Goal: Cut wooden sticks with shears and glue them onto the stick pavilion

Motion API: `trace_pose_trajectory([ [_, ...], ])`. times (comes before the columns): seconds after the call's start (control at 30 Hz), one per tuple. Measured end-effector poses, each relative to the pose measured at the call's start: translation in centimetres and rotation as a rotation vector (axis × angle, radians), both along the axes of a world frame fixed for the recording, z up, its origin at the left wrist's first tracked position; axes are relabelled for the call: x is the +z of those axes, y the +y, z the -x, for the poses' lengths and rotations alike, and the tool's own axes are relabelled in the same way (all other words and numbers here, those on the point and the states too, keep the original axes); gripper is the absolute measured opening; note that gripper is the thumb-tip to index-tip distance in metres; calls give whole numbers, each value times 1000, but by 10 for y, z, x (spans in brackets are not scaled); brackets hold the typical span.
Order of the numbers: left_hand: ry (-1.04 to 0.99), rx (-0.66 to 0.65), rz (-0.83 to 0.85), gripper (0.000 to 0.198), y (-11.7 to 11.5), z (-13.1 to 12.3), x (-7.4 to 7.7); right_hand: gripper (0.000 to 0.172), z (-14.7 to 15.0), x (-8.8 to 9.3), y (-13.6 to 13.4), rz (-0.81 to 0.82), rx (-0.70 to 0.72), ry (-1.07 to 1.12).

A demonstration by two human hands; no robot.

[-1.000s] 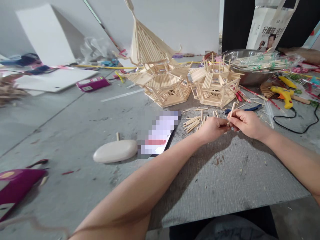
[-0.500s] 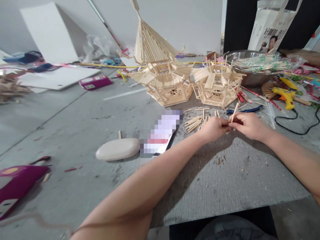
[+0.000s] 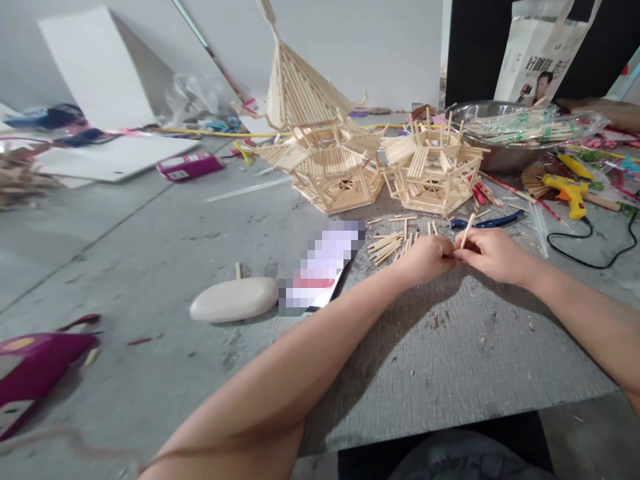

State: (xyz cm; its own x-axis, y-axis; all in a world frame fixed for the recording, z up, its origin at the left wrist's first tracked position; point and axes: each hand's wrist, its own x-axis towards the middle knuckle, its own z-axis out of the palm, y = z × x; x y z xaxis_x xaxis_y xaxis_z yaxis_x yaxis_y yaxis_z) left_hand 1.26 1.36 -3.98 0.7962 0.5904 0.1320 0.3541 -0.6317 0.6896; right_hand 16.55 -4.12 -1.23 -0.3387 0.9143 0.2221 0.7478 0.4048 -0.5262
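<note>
My right hand (image 3: pixel 495 253) is closed, pinching a short wooden stick (image 3: pixel 468 230) that points up and slightly right from the fingertips. My left hand (image 3: pixel 431 259) is closed too, its fingertips meeting those of my right; whatever lies between its fingers is hidden. Just left of and beyond my left hand lies a loose pile of short wooden sticks (image 3: pixel 385 249). Behind my hands stand two models built of sticks: an open six-sided frame (image 3: pixel 434 180) on the right, and a tiered pavilion (image 3: pixel 337 173) with a tall pointed roof on the left.
Blue-handled pliers (image 3: pixel 493 221) lie beyond my right hand. Farther right are a yellow glue gun (image 3: pixel 570 193) with a black cord and a metal bowl (image 3: pixel 505 157) of bagged sticks. To the left lie a phone (image 3: pixel 325 263), a white rounded case (image 3: pixel 235 300) and a purple device (image 3: pixel 45 367).
Both hands stay together at almost the same spot, and the stick is still held upright. The whole view has shifted very slightly.
</note>
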Motion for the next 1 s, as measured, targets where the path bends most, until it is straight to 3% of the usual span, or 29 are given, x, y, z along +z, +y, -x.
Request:
trace_pose_trajectory([
  [0.5, 25, 83, -106, 16, -5, -2, -5, 8, 0, 2, 2, 90, -69, 87],
  [0.63, 25, 183, -27, 19, -10, -3, -1, 9, -3, 3, 3, 129, -72, 125],
  [0.73, -20, 205, 113, 24, -9, 0, 8, 21, -13, 5, 8, 96, -103, 189],
  [0.8, -43, 247, 214, 22, -6, 3, 14, 33, -24, 9, 11, 12, -210, 59],
  [0.87, -87, 292, 297, 23, -2, 7, 20, 39, -34, 12, 13, -41, -341, -249],
  [1.0, -219, 344, 434, 24, 3, 10, 22, 47, -43, 14, 13, 135, -348, -728],
])
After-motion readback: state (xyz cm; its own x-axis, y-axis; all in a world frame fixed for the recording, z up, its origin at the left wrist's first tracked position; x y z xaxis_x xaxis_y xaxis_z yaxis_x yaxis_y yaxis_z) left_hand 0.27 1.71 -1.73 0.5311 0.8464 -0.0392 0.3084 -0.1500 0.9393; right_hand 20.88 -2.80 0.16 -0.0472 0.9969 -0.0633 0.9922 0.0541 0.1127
